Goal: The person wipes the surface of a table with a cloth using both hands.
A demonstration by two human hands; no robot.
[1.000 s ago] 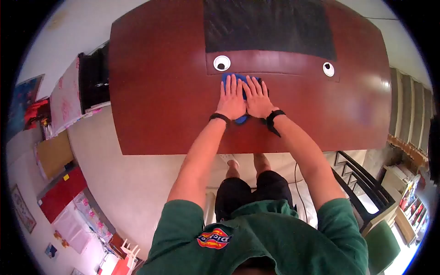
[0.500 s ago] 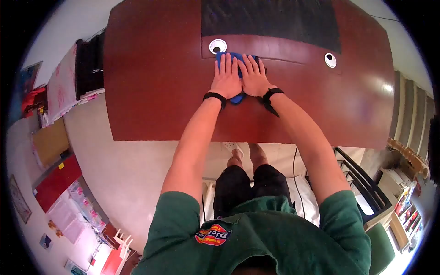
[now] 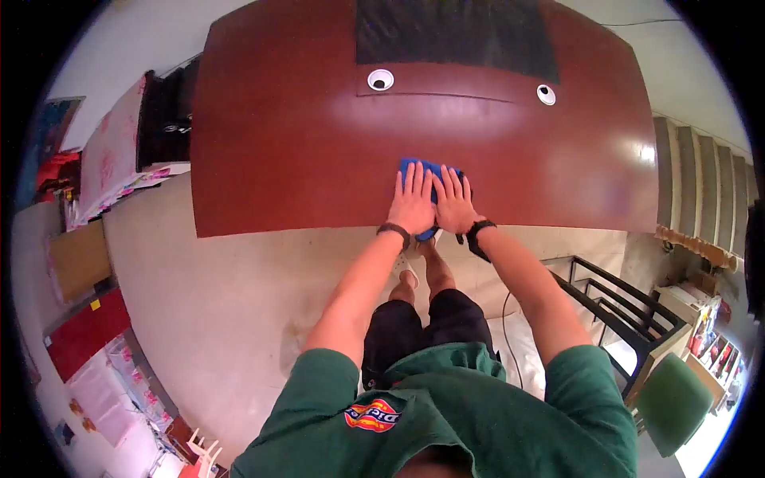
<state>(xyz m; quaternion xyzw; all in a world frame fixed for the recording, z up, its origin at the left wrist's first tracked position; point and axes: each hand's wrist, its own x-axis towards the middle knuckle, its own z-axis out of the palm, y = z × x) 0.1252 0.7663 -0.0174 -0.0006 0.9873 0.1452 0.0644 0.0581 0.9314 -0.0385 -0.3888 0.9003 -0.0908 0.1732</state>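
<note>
A blue cloth (image 3: 409, 167) lies on the dark red wooden tabletop (image 3: 279, 175), near its front edge. My left hand (image 3: 412, 205) rests flat on the cloth with its fingers stretched out. Beside it, my right hand (image 3: 455, 209) is flat on the cloth as well, fingers extended and thumb close to the left one. Most of the cloth is hidden under both palms; a bit of it hangs out below, at the table edge. Each wrist wears a dark band.
Two round white cable-hole rings, a left one (image 3: 381, 80) and a right one (image 3: 546, 95), sit near a black mat (image 3: 454, 36) at the far side. A black metal frame (image 3: 613, 311) and a green chair (image 3: 673, 405) stand to the right. A cable runs down beside my legs.
Both hands and the cloth have slid from beside the left ring toward me, down to the table's front edge. The hands remain flat on the cloth.
</note>
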